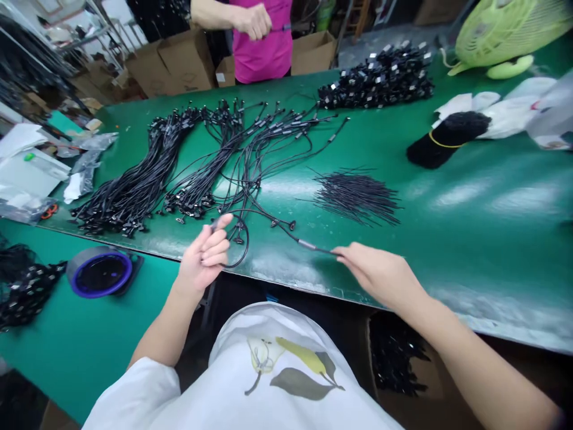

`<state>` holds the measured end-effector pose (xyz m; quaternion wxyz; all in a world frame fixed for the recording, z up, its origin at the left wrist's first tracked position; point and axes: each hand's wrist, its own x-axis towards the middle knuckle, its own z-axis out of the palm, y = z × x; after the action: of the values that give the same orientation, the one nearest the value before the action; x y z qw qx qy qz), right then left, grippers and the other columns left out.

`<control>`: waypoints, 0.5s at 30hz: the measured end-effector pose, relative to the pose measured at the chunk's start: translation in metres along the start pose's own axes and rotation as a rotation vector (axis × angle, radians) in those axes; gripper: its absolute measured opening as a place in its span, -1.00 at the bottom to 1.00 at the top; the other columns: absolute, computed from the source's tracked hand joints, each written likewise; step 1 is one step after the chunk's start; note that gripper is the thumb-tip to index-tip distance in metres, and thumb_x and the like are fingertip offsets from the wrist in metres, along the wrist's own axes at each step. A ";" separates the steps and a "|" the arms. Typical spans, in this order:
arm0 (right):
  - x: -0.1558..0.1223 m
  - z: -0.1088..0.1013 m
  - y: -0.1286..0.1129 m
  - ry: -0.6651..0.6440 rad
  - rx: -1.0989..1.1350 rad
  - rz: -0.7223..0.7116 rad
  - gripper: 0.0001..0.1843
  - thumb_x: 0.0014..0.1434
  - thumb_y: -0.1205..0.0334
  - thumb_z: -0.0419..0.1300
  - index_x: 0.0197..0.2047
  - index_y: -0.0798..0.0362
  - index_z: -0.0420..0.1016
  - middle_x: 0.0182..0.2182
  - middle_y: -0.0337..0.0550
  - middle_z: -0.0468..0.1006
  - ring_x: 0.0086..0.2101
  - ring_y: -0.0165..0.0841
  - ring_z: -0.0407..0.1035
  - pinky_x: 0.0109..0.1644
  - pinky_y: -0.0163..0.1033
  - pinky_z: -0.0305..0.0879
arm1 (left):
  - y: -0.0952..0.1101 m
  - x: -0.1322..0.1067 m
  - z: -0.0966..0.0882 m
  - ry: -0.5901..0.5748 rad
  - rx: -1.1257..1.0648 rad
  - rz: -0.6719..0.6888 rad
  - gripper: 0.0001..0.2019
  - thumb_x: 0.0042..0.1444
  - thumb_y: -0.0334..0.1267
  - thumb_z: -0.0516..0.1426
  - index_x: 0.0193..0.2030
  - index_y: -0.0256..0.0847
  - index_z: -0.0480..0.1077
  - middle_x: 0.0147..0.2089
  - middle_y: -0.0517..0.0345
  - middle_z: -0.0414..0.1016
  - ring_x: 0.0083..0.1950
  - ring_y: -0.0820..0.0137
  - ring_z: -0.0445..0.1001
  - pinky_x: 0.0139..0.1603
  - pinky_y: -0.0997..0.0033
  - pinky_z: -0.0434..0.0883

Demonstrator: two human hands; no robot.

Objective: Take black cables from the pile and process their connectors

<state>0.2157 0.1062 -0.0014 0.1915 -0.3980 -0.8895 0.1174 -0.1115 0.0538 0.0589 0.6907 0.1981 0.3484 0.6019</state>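
Black cable (323, 249) is what this person has strung between both hands, right over the front edge of a long green workbench (487, 203). The left hand (203, 255) is only half closed, fingers loosely curled, with the cable's narrow end held up near the fingertips and a loop hanging behind them. The right hand (380, 276) is narrower, fingers together, pinching the cable just past a silver inline piece (307, 243). Small round connectors (273, 223) dangle off the cable's branches in the middle.

Farther up the bench, long bundles of similar black cables (129, 191) lie side by side, with a fan of thin black wires (356, 197) to the right and a heap of black connectors (376, 80) at the far edge. A black bundle with a yellow band (447, 140) sits on white plastic bags (510, 113). Across the bench, a co-worker in a pink shirt (262, 57) grips something in one hand. A cardboard box of black cables (396, 358) sits down by the person's right side.
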 end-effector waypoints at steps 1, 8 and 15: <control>-0.003 0.001 -0.012 -0.018 -0.034 -0.063 -0.66 0.37 0.18 -0.07 -0.18 0.07 0.51 -0.43 -0.11 0.53 -0.42 -0.36 0.38 -0.35 -0.27 0.13 | -0.005 0.005 0.000 -0.010 0.108 0.003 -0.74 0.24 -0.20 0.12 0.00 -0.29 0.44 -0.58 0.35 0.09 -0.62 0.64 0.12 -0.65 0.76 0.21; 0.026 -0.012 -0.066 -0.274 0.320 -0.286 -0.60 0.39 0.17 -0.10 -0.35 0.05 0.46 -0.42 -0.17 0.52 -0.44 -0.42 0.35 -0.35 -0.30 0.11 | -0.063 0.008 0.013 -0.382 0.940 0.004 -0.69 0.22 0.01 0.11 -0.28 -0.23 0.46 -0.30 0.05 0.48 -0.20 0.35 0.42 -0.07 0.35 0.35; 0.055 0.028 -0.057 0.166 1.031 0.229 -0.57 0.15 -0.17 0.20 -0.15 0.02 0.39 -0.32 -0.17 0.44 -0.28 -0.35 0.35 -0.17 -0.23 0.29 | -0.067 0.004 0.023 -0.307 0.259 -0.180 -0.65 0.19 0.05 0.13 -0.34 -0.22 0.28 -0.61 0.42 -0.02 -0.65 0.61 -0.06 -0.61 0.58 0.07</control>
<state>0.1325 0.1090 0.0075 0.4179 -0.3549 -0.6489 0.5275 -0.0478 0.0483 0.0271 0.7554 0.3427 0.3298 0.4508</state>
